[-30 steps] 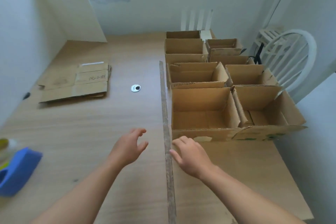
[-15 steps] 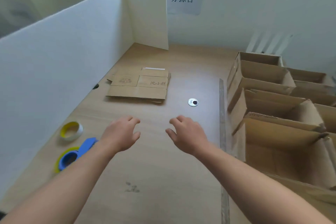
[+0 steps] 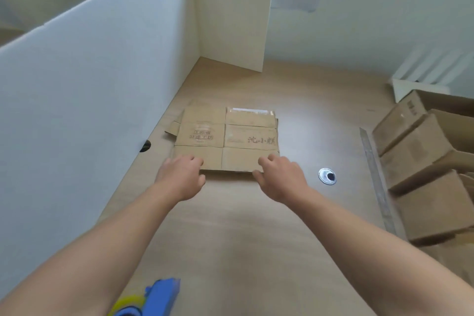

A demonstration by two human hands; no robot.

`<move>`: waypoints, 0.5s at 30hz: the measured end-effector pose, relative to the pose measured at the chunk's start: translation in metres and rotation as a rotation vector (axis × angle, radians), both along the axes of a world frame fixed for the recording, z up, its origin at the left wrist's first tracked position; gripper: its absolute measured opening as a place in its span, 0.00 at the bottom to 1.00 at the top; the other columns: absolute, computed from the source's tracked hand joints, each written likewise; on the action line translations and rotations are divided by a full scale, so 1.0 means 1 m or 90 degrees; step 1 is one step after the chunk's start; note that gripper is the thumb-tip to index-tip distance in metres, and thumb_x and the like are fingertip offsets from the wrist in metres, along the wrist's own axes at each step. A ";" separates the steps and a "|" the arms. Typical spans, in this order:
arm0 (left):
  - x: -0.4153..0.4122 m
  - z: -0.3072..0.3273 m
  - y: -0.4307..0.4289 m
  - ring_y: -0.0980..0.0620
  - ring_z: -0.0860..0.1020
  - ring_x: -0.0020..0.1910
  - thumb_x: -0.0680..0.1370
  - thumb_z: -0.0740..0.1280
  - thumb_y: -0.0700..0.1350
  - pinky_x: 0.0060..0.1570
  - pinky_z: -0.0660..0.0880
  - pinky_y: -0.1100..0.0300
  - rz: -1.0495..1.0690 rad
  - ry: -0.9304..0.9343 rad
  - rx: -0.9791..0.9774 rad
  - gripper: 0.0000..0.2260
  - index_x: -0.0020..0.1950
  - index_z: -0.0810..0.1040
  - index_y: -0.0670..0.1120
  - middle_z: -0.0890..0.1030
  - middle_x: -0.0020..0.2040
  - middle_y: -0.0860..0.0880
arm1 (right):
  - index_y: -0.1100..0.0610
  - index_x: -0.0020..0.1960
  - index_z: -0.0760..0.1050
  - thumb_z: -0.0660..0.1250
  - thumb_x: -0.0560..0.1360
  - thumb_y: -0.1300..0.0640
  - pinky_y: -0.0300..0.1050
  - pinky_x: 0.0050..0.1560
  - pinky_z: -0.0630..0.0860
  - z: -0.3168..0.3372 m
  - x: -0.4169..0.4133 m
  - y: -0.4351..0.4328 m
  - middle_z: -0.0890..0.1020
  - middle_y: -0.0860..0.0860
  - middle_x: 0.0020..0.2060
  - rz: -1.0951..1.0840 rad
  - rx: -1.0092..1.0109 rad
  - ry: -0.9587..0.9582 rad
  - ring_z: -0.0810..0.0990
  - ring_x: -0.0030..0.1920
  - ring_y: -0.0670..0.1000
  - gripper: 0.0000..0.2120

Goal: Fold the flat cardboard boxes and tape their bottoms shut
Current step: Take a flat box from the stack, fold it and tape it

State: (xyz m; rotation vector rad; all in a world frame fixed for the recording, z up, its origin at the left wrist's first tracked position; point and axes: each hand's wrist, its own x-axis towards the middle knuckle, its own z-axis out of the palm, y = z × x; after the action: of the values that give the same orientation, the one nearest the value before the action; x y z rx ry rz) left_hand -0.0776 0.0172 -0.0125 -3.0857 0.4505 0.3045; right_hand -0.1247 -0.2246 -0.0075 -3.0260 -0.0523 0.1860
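A stack of flat cardboard boxes with printed characters lies on the wooden table beside the white partition. Both of my hands are at its near edge. My left hand has curled fingers on the left part of the top sheet, thumb at the edge below. My right hand holds the right part the same way, fingers on top and thumb against the edge. A blue tape dispenser with yellow tape lies at the bottom, under my left forearm.
Folded open boxes are packed along the right side behind a long metal strip. A round cable grommet sits right of my right hand. The white partition walls the left side and back corner.
My view swung left from the folded boxes to the flat stack. Both hands moved forward from mid-air onto the near edge of the flat cardboard.
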 end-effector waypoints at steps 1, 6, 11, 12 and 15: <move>0.014 -0.005 0.003 0.47 0.73 0.60 0.79 0.58 0.53 0.56 0.69 0.53 -0.003 0.004 0.004 0.16 0.64 0.73 0.50 0.77 0.61 0.51 | 0.54 0.59 0.72 0.54 0.82 0.44 0.50 0.45 0.65 -0.006 0.011 0.002 0.75 0.52 0.53 -0.011 0.001 0.007 0.75 0.53 0.59 0.16; 0.072 -0.033 0.018 0.45 0.72 0.63 0.79 0.58 0.53 0.59 0.68 0.51 0.014 0.032 0.061 0.19 0.68 0.72 0.50 0.75 0.65 0.49 | 0.54 0.61 0.71 0.54 0.82 0.44 0.50 0.46 0.66 -0.035 0.052 -0.001 0.76 0.53 0.56 -0.074 -0.032 0.062 0.75 0.55 0.59 0.17; 0.110 -0.053 0.027 0.44 0.69 0.66 0.80 0.57 0.55 0.61 0.68 0.49 0.105 0.043 0.047 0.20 0.70 0.70 0.49 0.71 0.68 0.46 | 0.53 0.70 0.68 0.57 0.80 0.46 0.53 0.57 0.71 -0.055 0.094 -0.014 0.71 0.53 0.66 -0.317 0.178 0.088 0.70 0.65 0.58 0.22; 0.115 -0.057 0.029 0.44 0.68 0.67 0.80 0.57 0.55 0.62 0.68 0.49 0.135 0.054 0.011 0.21 0.71 0.69 0.49 0.70 0.69 0.45 | 0.54 0.72 0.67 0.58 0.79 0.46 0.54 0.60 0.71 -0.058 0.101 -0.016 0.70 0.54 0.67 -0.369 0.233 0.081 0.69 0.67 0.59 0.23; 0.121 -0.070 0.030 0.41 0.67 0.68 0.80 0.59 0.56 0.63 0.68 0.47 0.195 0.093 -0.102 0.22 0.71 0.66 0.47 0.67 0.70 0.43 | 0.55 0.73 0.65 0.62 0.79 0.47 0.51 0.61 0.71 -0.068 0.116 -0.018 0.72 0.55 0.67 -0.440 0.326 0.071 0.71 0.66 0.59 0.25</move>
State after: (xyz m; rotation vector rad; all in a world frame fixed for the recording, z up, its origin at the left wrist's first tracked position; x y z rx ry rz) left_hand 0.0438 0.0475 -0.0828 -3.2992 -0.0021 0.5248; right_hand -0.0088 -0.2428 -0.0753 -2.3496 0.8040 0.2279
